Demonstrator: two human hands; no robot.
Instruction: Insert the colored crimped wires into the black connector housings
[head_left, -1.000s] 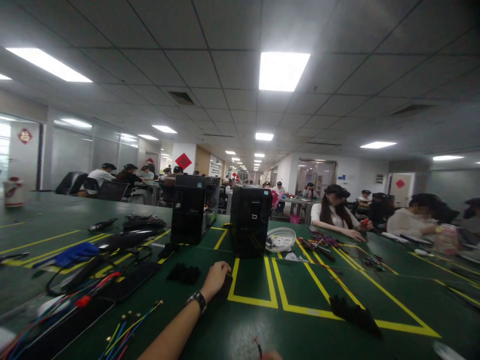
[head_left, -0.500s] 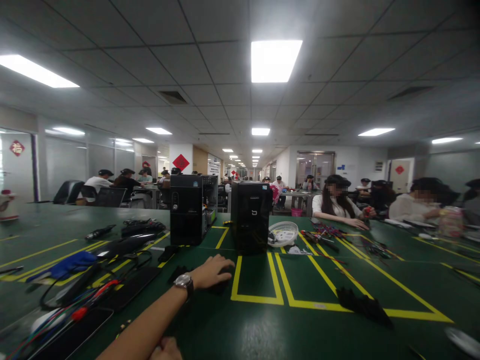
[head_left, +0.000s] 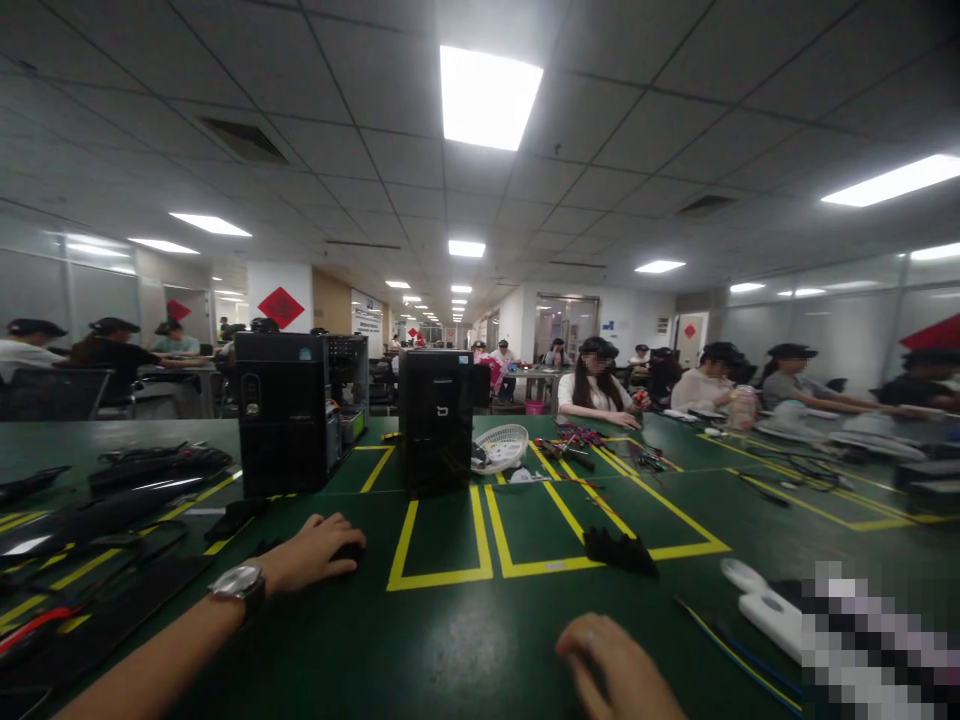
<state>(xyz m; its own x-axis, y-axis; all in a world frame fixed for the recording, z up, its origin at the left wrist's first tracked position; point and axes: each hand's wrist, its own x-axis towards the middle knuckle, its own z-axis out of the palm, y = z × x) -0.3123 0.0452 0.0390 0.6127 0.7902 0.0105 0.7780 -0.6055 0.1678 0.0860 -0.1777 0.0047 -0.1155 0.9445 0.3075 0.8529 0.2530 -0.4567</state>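
My left hand (head_left: 319, 550), with a wristwatch on the wrist, lies palm down on the green table, fingers stretched out over a small dark item (head_left: 349, 550) that the hand mostly hides. Low in the picture my right hand (head_left: 619, 668) hovers over the table or lightly touches it; I cannot tell which. Its fingers are bent, thumb apart, and nothing shows in them. Beyond my left hand stand two upright black computer towers, one (head_left: 277, 415) with its side open, the other (head_left: 436, 420) closed. Right of my left hand, a crumpled black cloth-like thing (head_left: 621, 550) rests on yellow tape.
A white basket (head_left: 504, 447) stands beside the closed tower. Bundles of coloured wires (head_left: 581, 438) spread behind it. Black parts and cables (head_left: 150, 470) crowd the left side. A white tool-like object (head_left: 765, 605) lies at the right. Across the table sits a person (head_left: 596, 390).
The view has turned right, so the towers and table items shift left. My right hand has moved from under my left forearm out to the right. My left hand stays by the dark item.
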